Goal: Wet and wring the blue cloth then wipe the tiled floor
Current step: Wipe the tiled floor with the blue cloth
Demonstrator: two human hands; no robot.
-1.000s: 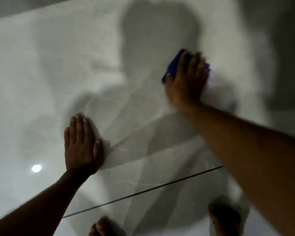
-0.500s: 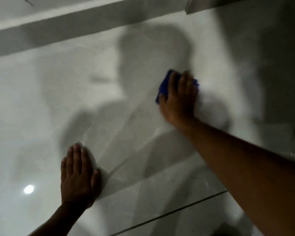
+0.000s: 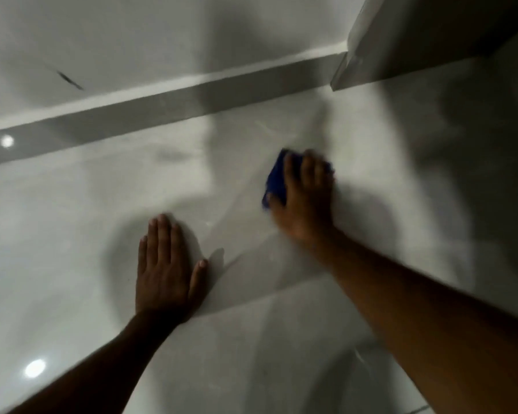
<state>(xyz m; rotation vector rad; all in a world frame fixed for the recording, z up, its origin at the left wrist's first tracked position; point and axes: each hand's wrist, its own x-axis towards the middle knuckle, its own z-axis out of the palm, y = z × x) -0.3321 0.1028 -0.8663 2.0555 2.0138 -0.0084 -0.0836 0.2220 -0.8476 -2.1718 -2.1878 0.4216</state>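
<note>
**Reader:** Hands first, please. Where are they, and what are they doing?

**Describer:** From the head camera, looking down: the left hand (image 3: pixel 165 270) lies flat on the tiled floor (image 3: pixel 72 234), fingers straight and together, holding nothing. It looks like a brace for the person's weight. The right hand (image 3: pixel 304 198) is farther forward, palm down, fingers spread over the blue cloth (image 3: pixel 277 177) and pressing it onto the tile. That hand and the cloth are blurred.

**Reader:** Where is the cloth exactly?

**Describer:** Bunched under the right fingers, with only its left edge showing. It sits on the floor, near a grey skirting strip (image 3: pixel 162 112) that runs along the wall (image 3: pixel 132 34), and not far from a corner post (image 3: pixel 359 52) at upper right.

**Reader:** How far along is the job?

**Describer:** I judge the wetting and wringing done, since the cloth is already on the floor. Wiping is under way. The tile is glossy and reflects ceiling lights, so I cannot tell which parts are wiped. The strip by the skirting and the shadowed area at right probably remain.
</note>
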